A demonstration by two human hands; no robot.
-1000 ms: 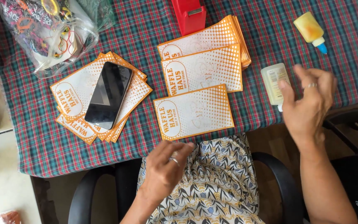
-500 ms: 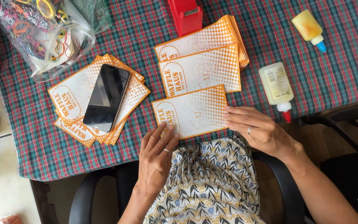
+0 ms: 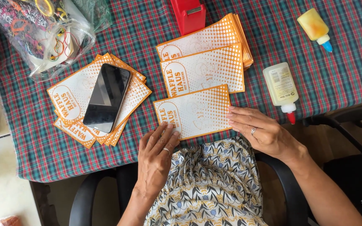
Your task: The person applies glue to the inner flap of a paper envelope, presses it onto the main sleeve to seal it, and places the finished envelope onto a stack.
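Orange-and-white paper bag (image 3: 193,112) under both hands' fingers (image 3: 168,133), beside white glue bottle (image 3: 281,87).

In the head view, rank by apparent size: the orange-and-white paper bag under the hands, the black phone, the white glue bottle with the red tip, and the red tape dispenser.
1. Paper bag
2. Phone
3. White glue bottle

Red tape dispenser: cut off by the frame's top edge, so unranked.

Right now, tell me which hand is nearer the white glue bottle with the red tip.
Right. The right hand rests on the nearest paper bag's edge, just below-left of the glue bottle; the left hand sits at that bag's far lower-left corner.
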